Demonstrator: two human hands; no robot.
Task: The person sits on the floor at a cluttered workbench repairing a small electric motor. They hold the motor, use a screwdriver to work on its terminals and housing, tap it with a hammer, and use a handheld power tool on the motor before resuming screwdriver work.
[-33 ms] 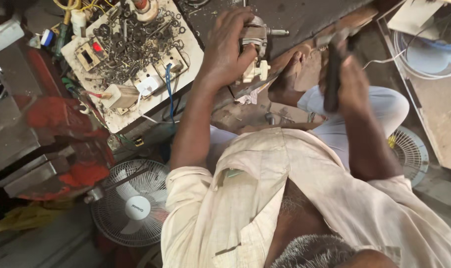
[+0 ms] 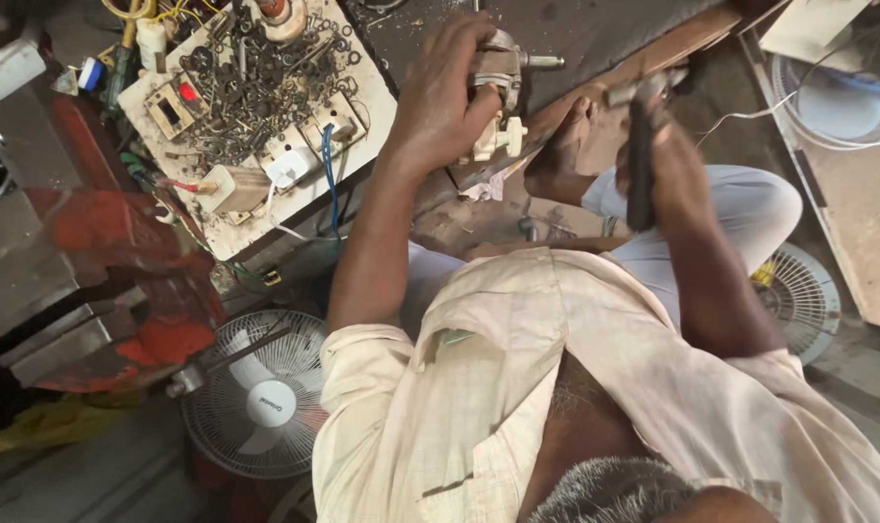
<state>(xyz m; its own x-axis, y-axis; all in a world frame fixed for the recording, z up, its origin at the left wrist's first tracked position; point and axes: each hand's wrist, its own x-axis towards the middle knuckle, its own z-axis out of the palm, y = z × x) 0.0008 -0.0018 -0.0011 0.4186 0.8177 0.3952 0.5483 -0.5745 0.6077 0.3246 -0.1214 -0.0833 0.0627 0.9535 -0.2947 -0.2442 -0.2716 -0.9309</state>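
Left hand [image 2: 447, 100] clamped over motor [image 2: 498, 73]

Far left: a white board [image 2: 362, 126] is lying heaped with washers [image 2: 256, 68], sockets and wires, leaving no bare patch for a hand to pass low.

Left: a red vise [image 2: 101, 271] is standing tall, blocking the near-left side.

Near left: a small fan [image 2: 261, 397] is lying on the floor just under the vise, closing off that corner.

Centre far: the left hand [image 2: 440, 97] is gripping a small motor [image 2: 498, 82] at the bench edge [image 2: 604, 39]; dark bench top behind it is lying bare.

Right: the right hand [image 2: 667, 160] is holding a dark tool [image 2: 641, 165] above a knee; a narrow gap is showing between the hands.

Far right: a fan guard [image 2: 832, 107] and a board are crowding the edge.
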